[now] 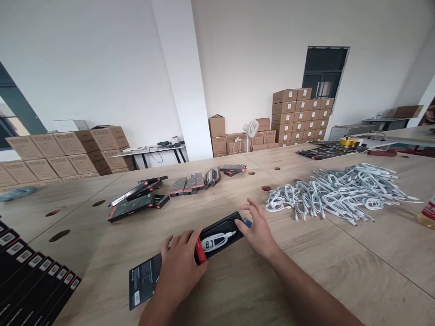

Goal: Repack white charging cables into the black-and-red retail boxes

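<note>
A long black box (222, 226) lies open on the wooden table, its lid flap (144, 278) spread out to the left. Inside the tray is a coiled white cable (215, 241). My left hand (183, 258) is wrapped over the left part of the box, beside its red band (200, 250). At the right end, my right hand (256, 228) has its thumb on the tray's corner with the other fingers raised and apart. A small blue thing (248, 223) shows by the right fingers.
White cables (340, 192) are heaped at the right, near a bottle (428, 213). Closed black boxes (132, 206) lie scattered behind my hands. Stacked black boxes (34, 280) fill the near left. The tabletop (272, 290) has round holes.
</note>
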Demonstrator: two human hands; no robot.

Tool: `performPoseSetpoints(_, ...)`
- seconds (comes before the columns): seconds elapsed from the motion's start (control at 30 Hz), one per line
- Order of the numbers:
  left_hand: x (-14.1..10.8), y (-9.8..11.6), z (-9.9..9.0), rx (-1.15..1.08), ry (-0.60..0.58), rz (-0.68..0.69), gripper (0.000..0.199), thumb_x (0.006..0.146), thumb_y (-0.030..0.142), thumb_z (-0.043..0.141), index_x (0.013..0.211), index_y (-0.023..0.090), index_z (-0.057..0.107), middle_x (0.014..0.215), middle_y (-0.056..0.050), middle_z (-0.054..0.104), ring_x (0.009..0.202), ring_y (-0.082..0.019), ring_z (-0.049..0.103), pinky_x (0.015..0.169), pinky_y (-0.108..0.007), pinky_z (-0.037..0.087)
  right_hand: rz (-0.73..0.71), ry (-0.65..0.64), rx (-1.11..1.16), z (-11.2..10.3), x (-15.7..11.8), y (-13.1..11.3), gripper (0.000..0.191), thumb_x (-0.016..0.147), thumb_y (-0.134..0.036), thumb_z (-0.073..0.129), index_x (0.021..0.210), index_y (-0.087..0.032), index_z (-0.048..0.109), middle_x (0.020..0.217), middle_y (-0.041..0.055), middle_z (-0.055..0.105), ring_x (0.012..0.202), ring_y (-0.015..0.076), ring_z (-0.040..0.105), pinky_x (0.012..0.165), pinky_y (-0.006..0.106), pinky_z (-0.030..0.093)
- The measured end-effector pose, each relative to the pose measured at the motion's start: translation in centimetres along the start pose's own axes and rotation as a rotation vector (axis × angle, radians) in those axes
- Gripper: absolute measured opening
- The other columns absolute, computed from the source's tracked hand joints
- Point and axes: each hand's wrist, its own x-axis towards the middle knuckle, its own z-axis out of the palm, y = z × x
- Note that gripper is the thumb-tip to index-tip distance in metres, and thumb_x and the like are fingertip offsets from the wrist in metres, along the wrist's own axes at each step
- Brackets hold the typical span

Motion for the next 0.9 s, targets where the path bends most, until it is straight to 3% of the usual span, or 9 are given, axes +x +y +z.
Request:
performPoseSetpoints(0.13, 0.0, 0.6, 0.0, 0.001, -0.055, -0.031, 0.064, 0.073, 0.023, 0.065, 0.136, 0.027, 0.055, 0.13, -0.009, 0.067, 0.12, -0.033, 0.062, 0.115, -0.06, 0.025, -0.235, -0.252, -0.393, 0.0, -1.0, -1.0, 0.008, 0.081, -0.025, 0.074, 0.089, -0.025, 0.073, 0.152, 0.0123, 0.048, 0.147, 0.0366, 0.03, 0.115, 0.062, 0.025)
performPoseSetpoints(0.23, 0.1, 0.9, -0.1, -0.01, -0.109, -0.047, 0.065, 0.072, 0.021, 0.065, 0.136, 0.026, 0.055, 0.132, -0.01, 0.067, 0.122, -0.033, 0.061, 0.115, -0.06, 0.026, -0.227, -0.373, -0.498, 0.2, -1.4, -1.4, 0.002, 0.083, -0.024, 0.075, 0.082, -0.024, 0.073, 0.156, 0.0114, 0.046, 0.149, 0.0389, 0.026, 0.112, 0.065, 0.026)
performPoseSetpoints(0.3, 0.1, 1.0, -0.2, -0.024, -0.149, -0.063, 0.063, 0.072, 0.022, 0.065, 0.134, 0.026, 0.057, 0.131, -0.01, 0.068, 0.121, -0.033, 0.062, 0.114, -0.061, 0.026, -0.242, -0.366, -0.479, 0.4, -1.4, -1.4, 0.005, 0.087, -0.024, 0.072, 0.083, -0.024, 0.074, 0.156, 0.0114, 0.047, 0.15, 0.0374, 0.026, 0.113, 0.064, 0.026)
performPoseSetpoints(0.43, 0.0, 1.0, -0.5, -0.027, -0.232, -0.094, 0.063, 0.071, 0.024, 0.065, 0.134, 0.026, 0.057, 0.128, -0.01, 0.069, 0.12, -0.034, 0.062, 0.114, -0.061, 0.027, -0.29, -0.203, -0.373, 0.0, -0.6, -0.8, 0.011, 0.092, -0.029, 0.065, 0.087, -0.024, 0.074, 0.15, 0.0104, 0.055, 0.147, 0.0325, 0.031, 0.115, 0.058, 0.03)
performPoseSetpoints(0.57, 0.2, 1.1, -1.0, -0.024, -0.309, -0.164, 0.067, 0.072, 0.029, 0.065, 0.138, 0.025, 0.054, 0.135, -0.011, 0.065, 0.127, -0.034, 0.058, 0.116, -0.057, 0.025, -0.197, 0.122, -0.364, -2.7, 1.4, 0.6, 0.029, 0.092, -0.045, 0.06, 0.079, -0.023, 0.074, 0.134, 0.0128, 0.066, 0.137, 0.0346, 0.042, 0.115, 0.058, 0.03)
performPoseSetpoints(0.67, 0.4, 1.3, -1.3, -0.035, -0.346, -0.212, 0.071, 0.073, 0.034, 0.067, 0.142, 0.024, 0.052, 0.139, -0.011, 0.063, 0.131, -0.034, 0.054, 0.118, -0.055, 0.023, -0.061, 0.398, -0.378, -4.9, 2.7, 1.4, 0.044, 0.089, -0.054, 0.056, 0.102, -0.016, 0.073, 0.154, 0.0226, 0.042, 0.145, 0.0473, 0.021, 0.111, 0.077, 0.012)
performPoseSetpoints(0.73, 0.5, 1.3, -1.3, -0.05, -0.313, -0.211, 0.071, 0.074, 0.033, 0.067, 0.142, 0.024, 0.051, 0.138, -0.01, 0.063, 0.13, -0.033, 0.054, 0.119, -0.054, 0.022, 0.007, 0.44, -0.29, -5.2, 2.9, 1.6, 0.056, 0.084, -0.055, 0.061, 0.12, -0.013, 0.068, 0.161, 0.024, 0.029, 0.148, 0.0494, 0.012, 0.11, 0.079, 0.007)
performPoseSetpoints(0.8, 0.4, 1.2, -1.1, -0.069, -0.248, -0.208, 0.069, 0.075, 0.03, 0.067, 0.142, 0.025, 0.051, 0.137, -0.008, 0.064, 0.128, -0.032, 0.055, 0.119, -0.053, 0.023, 0.026, 0.321, -0.161, -4.3, 2.6, 1.5, 0.055, 0.081, -0.052, 0.063, 0.122, -0.015, 0.067, 0.152, 0.0233, 0.045, 0.144, 0.0443, 0.031, 0.113, 0.07, 0.023)
performPoseSetpoints(0.9, 0.3, 0.8, -0.8, -0.109, -0.13, -0.187, 0.068, 0.076, 0.027, 0.068, 0.141, 0.026, 0.05, 0.136, -0.008, 0.064, 0.127, -0.03, 0.057, 0.119, -0.053, 0.022, 0.026, 0.066, -0.017, -2.1, 1.4, 1.1, 0.039, 0.084, -0.048, 0.06, 0.106, -0.019, 0.075, 0.111, 0.0149, 0.074, 0.11, 0.033, 0.065, 0.097, 0.052, 0.05)
